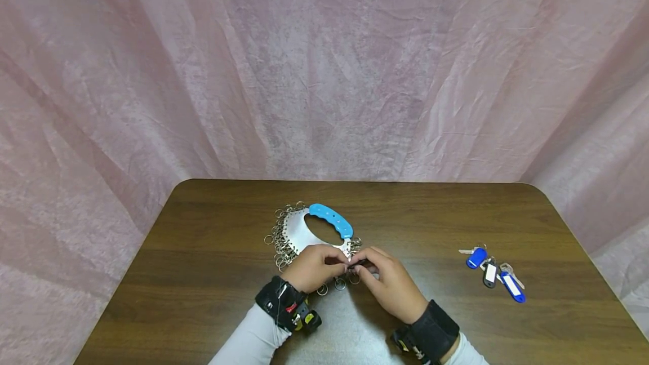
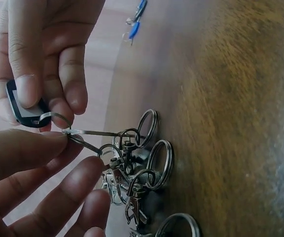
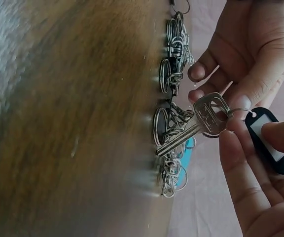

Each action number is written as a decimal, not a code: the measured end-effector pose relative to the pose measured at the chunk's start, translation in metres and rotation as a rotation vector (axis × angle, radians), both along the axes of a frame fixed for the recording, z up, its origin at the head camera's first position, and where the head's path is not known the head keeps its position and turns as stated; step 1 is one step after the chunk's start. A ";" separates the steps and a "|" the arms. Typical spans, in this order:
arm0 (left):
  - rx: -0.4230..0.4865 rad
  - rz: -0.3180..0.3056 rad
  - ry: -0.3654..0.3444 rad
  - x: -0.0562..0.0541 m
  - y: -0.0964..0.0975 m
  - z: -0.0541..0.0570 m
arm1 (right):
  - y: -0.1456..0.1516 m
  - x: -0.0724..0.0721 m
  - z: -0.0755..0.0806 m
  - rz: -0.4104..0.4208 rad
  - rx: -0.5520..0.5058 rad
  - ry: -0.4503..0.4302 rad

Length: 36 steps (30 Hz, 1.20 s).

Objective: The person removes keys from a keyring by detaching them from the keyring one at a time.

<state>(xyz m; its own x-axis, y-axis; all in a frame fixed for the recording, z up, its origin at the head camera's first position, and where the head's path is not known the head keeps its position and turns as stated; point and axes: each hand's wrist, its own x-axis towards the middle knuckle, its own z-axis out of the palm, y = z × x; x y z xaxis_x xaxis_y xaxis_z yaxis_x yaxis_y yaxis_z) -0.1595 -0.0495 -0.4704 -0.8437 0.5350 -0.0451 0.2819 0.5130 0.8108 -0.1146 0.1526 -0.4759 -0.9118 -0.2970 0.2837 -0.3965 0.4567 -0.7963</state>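
Observation:
In the head view, my left hand [image 1: 315,266] and right hand [image 1: 389,283] meet at the near edge of a metal key holder [image 1: 298,231] with a blue grip [image 1: 332,219]. My right hand holds a black key tag [image 3: 264,136] with a white label between thumb and fingers. A thin wire ring [image 3: 239,109] joins the tag to a silver key [image 3: 184,134]. My left thumb and finger pinch this ring where it meets the key. The key's blade reaches over the holder's rings in the right wrist view.
Many metal split rings [image 2: 162,163] hang on clips along the holder's edge. At the right of the wooden table [image 1: 213,275] lie keys with a blue tag [image 1: 476,258], a black tag [image 1: 489,274] and another blue tag [image 1: 513,287]. A pink curtain [image 1: 324,72] hangs behind.

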 end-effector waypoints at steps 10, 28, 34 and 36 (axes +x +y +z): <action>0.001 0.047 0.049 0.000 0.001 -0.002 | 0.001 0.001 -0.002 -0.010 -0.032 -0.035; -0.025 0.031 0.080 0.002 0.002 0.002 | -0.006 0.004 -0.007 -0.074 0.063 -0.145; -0.027 0.026 0.106 0.003 0.003 0.003 | -0.008 0.003 -0.008 -0.078 0.084 -0.109; -0.031 0.028 0.117 0.003 0.003 0.004 | -0.008 0.003 -0.007 -0.084 0.100 -0.105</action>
<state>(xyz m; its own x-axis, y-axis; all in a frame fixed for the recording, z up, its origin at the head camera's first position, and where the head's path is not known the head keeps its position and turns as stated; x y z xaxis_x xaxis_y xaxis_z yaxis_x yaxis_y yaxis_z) -0.1565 -0.0466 -0.4664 -0.8588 0.5109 0.0383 0.3589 0.5466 0.7566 -0.1112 0.1445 -0.4833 -0.9577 -0.2407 0.1579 -0.2704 0.5640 -0.7803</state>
